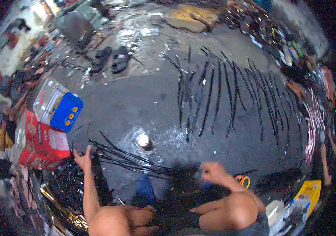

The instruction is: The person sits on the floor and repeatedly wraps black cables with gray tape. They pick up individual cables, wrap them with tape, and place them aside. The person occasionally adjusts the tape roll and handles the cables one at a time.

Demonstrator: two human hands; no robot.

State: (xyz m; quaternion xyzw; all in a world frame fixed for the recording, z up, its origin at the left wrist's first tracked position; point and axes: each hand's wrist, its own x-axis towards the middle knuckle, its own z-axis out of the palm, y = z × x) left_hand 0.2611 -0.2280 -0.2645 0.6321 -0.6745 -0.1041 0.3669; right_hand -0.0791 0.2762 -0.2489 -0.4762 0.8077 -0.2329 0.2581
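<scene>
My left hand [83, 158] is open, thumb and fingers apart, at the left end of a loose bundle of thin black strips [136, 162]. This bundle runs across the floor in front of my knees toward my right hand [214, 173]. The fingers of that hand are curled closed near the bundle's right end; a dark blur beside them hides what they hold, if anything. A dark heap of black strips [69, 179] lies below my left hand. Scissors [244, 181] with orange and yellow handles lie by my right forearm.
Rows of long black strips [230, 94] lie spread on the grey floor [120, 102]. A small white-topped round thing [142, 140] stands beyond the bundle. At left, a blue-and-white box [64, 112] rests on a red box [42, 145]. Black sandals [120, 60] lie farther off.
</scene>
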